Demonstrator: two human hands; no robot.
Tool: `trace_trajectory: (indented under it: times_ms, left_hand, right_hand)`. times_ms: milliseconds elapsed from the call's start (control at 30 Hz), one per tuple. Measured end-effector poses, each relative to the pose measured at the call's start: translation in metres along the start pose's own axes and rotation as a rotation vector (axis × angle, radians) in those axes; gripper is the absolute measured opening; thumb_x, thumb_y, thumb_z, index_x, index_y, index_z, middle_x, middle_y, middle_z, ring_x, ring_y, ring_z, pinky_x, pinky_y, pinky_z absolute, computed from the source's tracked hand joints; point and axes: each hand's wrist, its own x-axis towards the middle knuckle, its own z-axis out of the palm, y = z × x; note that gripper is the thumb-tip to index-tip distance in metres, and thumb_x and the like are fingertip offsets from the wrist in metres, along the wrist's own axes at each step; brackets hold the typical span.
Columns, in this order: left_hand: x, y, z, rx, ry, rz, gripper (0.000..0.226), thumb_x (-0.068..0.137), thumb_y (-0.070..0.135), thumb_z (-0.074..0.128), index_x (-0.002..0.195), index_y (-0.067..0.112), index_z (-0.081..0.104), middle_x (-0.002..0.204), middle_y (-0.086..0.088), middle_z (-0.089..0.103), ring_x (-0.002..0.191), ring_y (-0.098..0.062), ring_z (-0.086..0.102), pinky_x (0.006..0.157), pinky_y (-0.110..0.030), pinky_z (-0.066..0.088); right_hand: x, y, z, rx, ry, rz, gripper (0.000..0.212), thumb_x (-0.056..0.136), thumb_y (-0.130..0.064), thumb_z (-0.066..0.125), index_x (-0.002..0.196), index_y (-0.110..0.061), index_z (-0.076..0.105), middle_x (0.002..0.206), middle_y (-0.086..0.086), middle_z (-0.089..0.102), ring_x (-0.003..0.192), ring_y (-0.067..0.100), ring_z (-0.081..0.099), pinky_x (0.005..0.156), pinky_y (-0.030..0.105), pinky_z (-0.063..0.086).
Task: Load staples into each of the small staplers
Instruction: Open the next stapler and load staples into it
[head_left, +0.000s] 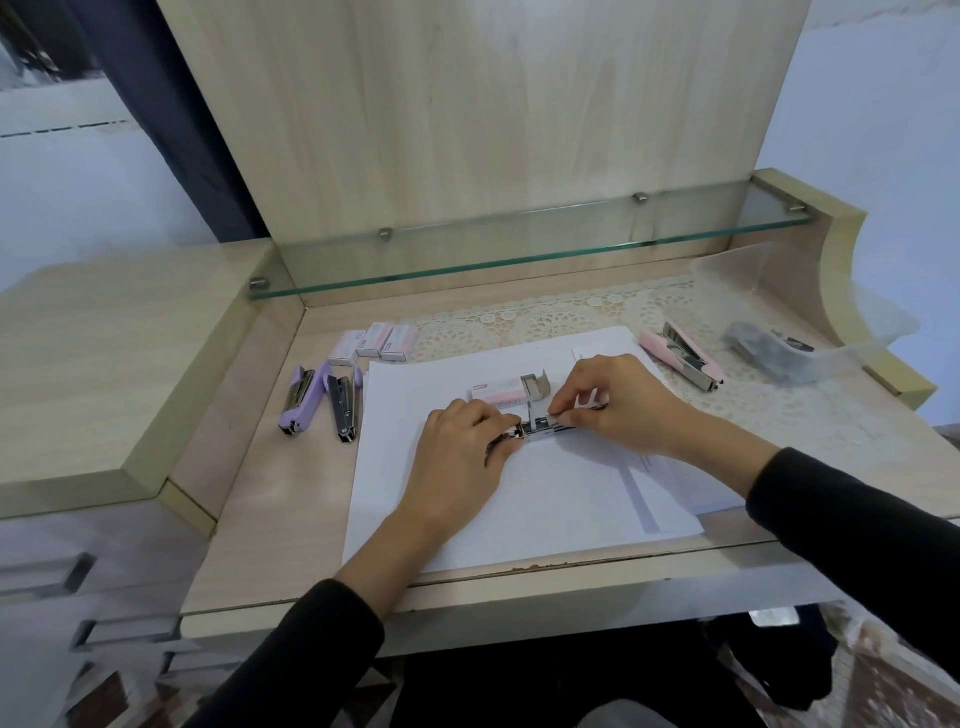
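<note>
One cam only, worn on your head, wide-angle, so straight edges bow. It looks fwd and down from over the desk (270, 499) front edge, facing the wooden back panel (467, 130). Your fingers (584, 387) sit approx. mid-frame, close under the lens, with both sleeves (311, 649) low in frame, L and R. Beyond the fingers you get the glass shelf (519, 254); left of them the cabinet top (104, 364); right of them the desk's curved end and the wall (883, 130). Nearer than the fingers, the view runs under the desk front.
</note>
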Motion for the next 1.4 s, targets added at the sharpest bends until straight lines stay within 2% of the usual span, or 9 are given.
trace_trajectory:
  times_ms: [300,433,767,867,933,1000,1133,1300,1400]
  left_hand:
    - [-0.001,0.001,-0.001,0.003,-0.017,0.006,0.034,0.081,0.034,0.046,0.088,0.015,0.072,0.077,0.000,0.066,0.069,-0.024,0.060,0.066,-0.029,0.043]
    - [-0.001,0.001,-0.001,-0.002,-0.008,0.009,0.034,0.080,0.034,0.046,0.087,0.014,0.072,0.077,-0.001,0.066,0.069,-0.024,0.061,0.066,-0.028,0.040]
    - [-0.001,0.000,0.001,0.009,0.030,0.033,0.032,0.080,0.033,0.046,0.087,0.015,0.072,0.077,0.000,0.066,0.069,-0.024,0.061,0.068,-0.025,0.038]
    - [-0.001,-0.002,0.002,0.026,0.080,0.046,0.030,0.080,0.033,0.048,0.086,0.016,0.072,0.077,0.001,0.066,0.071,-0.019,0.059,0.068,-0.023,0.030]
    - [-0.001,-0.003,0.003,0.025,0.114,0.049,0.030,0.079,0.032,0.048,0.086,0.015,0.073,0.076,0.001,0.067,0.076,-0.013,0.051,0.069,-0.023,0.028]
    - [-0.001,-0.004,0.003,0.022,0.133,0.046,0.028,0.079,0.030,0.050,0.085,0.015,0.072,0.076,0.000,0.067,0.076,-0.011,0.046,0.069,-0.023,0.028]
    - [-0.001,-0.006,0.006,0.042,0.141,0.038,0.017,0.072,0.021,0.064,0.085,0.015,0.073,0.076,0.001,0.067,0.074,-0.014,0.052,0.068,-0.022,0.027]
    - [-0.001,-0.006,0.005,0.008,0.144,0.035,0.017,0.069,0.018,0.066,0.084,0.013,0.072,0.076,-0.001,0.067,0.076,-0.010,0.044,0.067,-0.022,0.026]
    - [-0.001,-0.006,0.004,0.016,0.140,0.037,0.017,0.069,0.019,0.066,0.084,0.013,0.072,0.076,-0.001,0.067,0.076,-0.011,0.045,0.067,-0.022,0.026]
  right_hand:
    - [-0.003,0.006,0.003,0.082,0.063,-0.002,0.017,0.070,-0.008,0.076,0.083,-0.020,0.075,0.068,-0.015,0.056,0.059,0.004,0.049,0.058,0.008,0.037]
    - [-0.005,0.008,0.002,0.100,0.072,-0.039,0.015,0.069,-0.008,0.077,0.080,-0.019,0.074,0.070,-0.009,0.058,0.062,0.014,0.051,0.058,0.010,0.038]
    - [-0.008,0.013,0.002,-0.085,0.020,-0.119,0.018,0.072,-0.007,0.074,0.086,-0.019,0.075,0.081,0.000,0.066,0.068,-0.002,0.048,0.064,0.006,0.034]
    - [-0.010,0.014,-0.002,-0.140,0.020,-0.112,0.017,0.074,-0.012,0.073,0.087,-0.024,0.075,0.085,0.001,0.067,0.077,0.014,0.052,0.070,0.012,0.034]
    - [-0.014,0.017,-0.008,-0.154,0.037,-0.098,0.016,0.074,-0.014,0.073,0.086,-0.025,0.075,0.086,0.001,0.067,0.083,0.019,0.055,0.078,0.025,0.041]
    - [-0.017,0.020,-0.014,-0.180,0.060,-0.085,0.015,0.075,-0.016,0.073,0.087,-0.026,0.075,0.087,-0.001,0.066,0.083,0.017,0.056,0.089,0.035,0.036]
    - [-0.023,0.027,-0.019,-0.232,0.081,-0.114,0.014,0.074,-0.019,0.074,0.083,-0.029,0.074,0.085,-0.003,0.068,0.074,0.008,0.054,0.103,0.038,0.029]
    - [-0.024,0.026,-0.017,-0.152,0.142,-0.095,0.007,0.073,-0.018,0.074,0.078,-0.022,0.072,0.081,-0.005,0.068,0.067,0.008,0.057,0.096,0.051,0.038]
    - [-0.024,0.021,-0.016,-0.148,0.143,-0.101,0.017,0.075,-0.017,0.073,0.089,-0.026,0.072,0.087,-0.003,0.070,0.066,-0.004,0.053,0.093,0.041,0.040]
